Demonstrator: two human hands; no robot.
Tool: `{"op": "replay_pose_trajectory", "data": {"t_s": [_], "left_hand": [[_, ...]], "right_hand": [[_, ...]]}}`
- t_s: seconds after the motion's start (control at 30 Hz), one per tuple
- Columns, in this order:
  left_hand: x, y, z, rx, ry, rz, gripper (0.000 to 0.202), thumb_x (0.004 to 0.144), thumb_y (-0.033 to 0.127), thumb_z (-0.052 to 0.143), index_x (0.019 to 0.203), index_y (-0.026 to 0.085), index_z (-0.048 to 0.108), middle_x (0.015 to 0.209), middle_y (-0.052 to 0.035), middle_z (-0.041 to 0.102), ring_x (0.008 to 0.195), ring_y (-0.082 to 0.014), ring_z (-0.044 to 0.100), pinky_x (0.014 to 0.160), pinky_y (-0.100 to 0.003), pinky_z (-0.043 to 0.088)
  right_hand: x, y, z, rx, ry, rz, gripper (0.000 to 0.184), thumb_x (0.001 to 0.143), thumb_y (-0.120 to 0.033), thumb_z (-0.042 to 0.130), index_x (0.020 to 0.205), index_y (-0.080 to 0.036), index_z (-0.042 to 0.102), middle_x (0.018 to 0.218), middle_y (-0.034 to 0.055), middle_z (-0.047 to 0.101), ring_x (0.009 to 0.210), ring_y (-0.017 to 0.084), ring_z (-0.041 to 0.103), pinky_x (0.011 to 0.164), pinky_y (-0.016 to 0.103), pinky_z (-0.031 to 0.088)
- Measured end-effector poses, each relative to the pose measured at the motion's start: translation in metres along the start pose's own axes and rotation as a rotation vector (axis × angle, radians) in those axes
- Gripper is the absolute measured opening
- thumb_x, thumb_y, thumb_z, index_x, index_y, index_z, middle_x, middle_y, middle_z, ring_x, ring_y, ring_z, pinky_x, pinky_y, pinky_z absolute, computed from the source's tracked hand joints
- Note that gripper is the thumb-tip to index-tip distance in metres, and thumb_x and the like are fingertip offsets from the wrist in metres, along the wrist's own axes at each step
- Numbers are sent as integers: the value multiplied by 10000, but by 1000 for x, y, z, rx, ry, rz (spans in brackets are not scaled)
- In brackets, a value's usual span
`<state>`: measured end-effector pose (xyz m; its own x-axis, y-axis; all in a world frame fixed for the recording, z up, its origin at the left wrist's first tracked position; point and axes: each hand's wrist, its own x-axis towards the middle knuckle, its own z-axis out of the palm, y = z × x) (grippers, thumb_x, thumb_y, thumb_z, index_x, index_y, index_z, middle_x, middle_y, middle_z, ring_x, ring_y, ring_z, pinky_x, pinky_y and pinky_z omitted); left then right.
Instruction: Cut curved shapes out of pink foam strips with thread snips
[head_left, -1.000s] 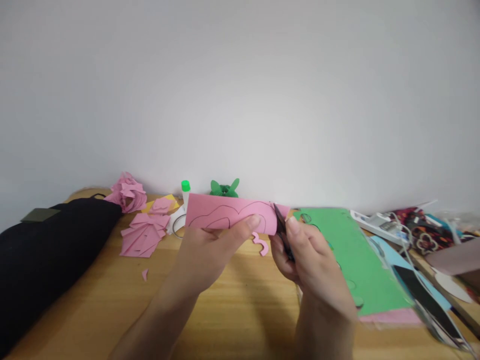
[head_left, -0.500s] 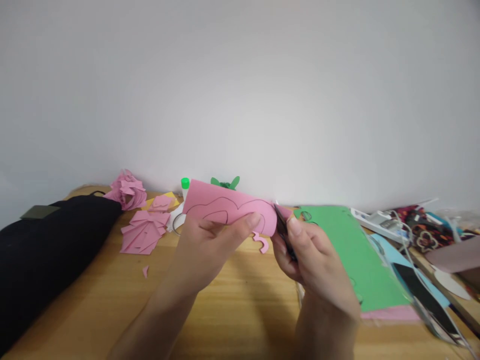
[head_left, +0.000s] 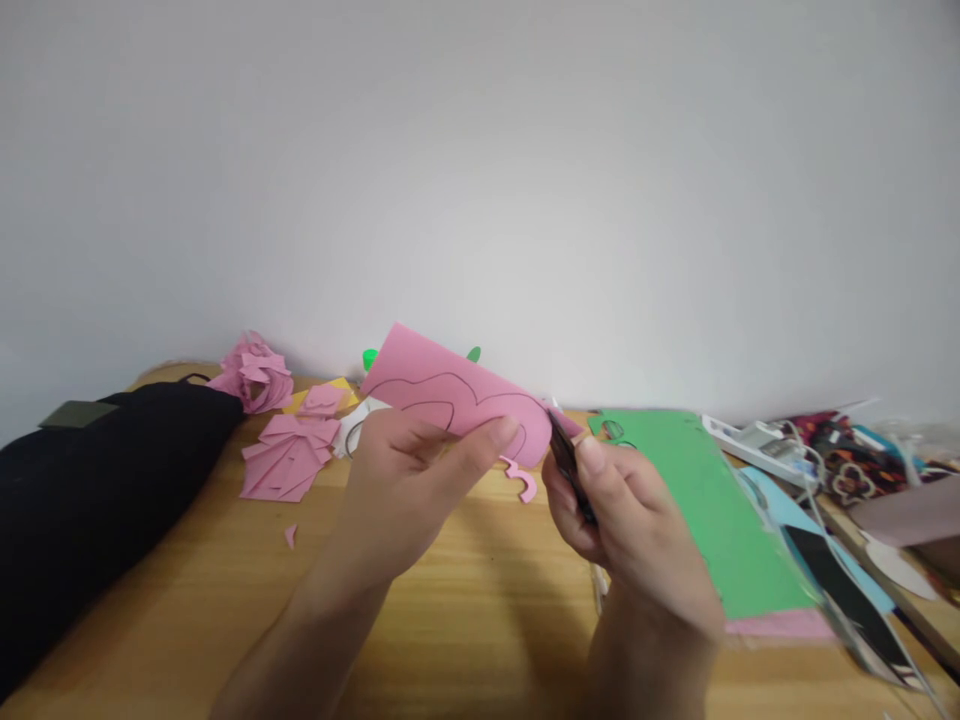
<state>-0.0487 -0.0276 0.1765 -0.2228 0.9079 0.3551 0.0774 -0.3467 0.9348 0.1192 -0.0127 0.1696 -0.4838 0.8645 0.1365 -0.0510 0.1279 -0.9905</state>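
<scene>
My left hand (head_left: 409,490) pinches a pink foam sheet (head_left: 450,395) with curved pencil lines drawn on it, thumb on the front face. The sheet is held above the wooden table (head_left: 465,610) and tilts up to the left. My right hand (head_left: 622,520) is closed on small dark scissors (head_left: 566,460), whose blades meet the sheet's right edge. A small curled pink offcut (head_left: 523,478) lies on the table just below the sheet.
Pink scraps (head_left: 289,455) and a crumpled pink piece (head_left: 251,375) lie at the back left beside a black bag (head_left: 90,490). A green sheet (head_left: 705,510) lies on the right over pink and blue sheets. A power strip (head_left: 757,440), cables and clutter fill the far right.
The pink sheet has turned, its left end rising while the scissors stay at its right edge. It now hides most of the green-capped glue stick and green figure behind.
</scene>
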Motion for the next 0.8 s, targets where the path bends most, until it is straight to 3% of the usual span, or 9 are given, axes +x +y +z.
{"op": "replay_pose_trajectory", "data": {"t_s": [0.33,0.57,0.8], "left_hand": [[-1,4,-1,38,-14,40,242,819,275,658,587,280,726,625,25,708,621,-173,637,634,-301,554],[1,8,-2,-39,-94,88,352,792,162,689,460,271,639,373,60,444,554,-153,604,627,-267,529],[1,6,-2,-48,-110,103,356,822,156,656,480,253,644,552,35,663,597,-151,642,650,-271,531]], "right_hand": [[0,1,-1,-19,-3,-12,521,971,-594,427,610,-218,437,436,-81,320,381,74,189,364,238,181],[0,2,0,24,5,-5,507,976,-576,439,629,-207,457,457,-85,304,390,68,195,368,230,169],[0,1,0,9,2,-12,511,965,-577,471,618,-202,465,455,-83,311,393,66,207,371,229,173]]}}
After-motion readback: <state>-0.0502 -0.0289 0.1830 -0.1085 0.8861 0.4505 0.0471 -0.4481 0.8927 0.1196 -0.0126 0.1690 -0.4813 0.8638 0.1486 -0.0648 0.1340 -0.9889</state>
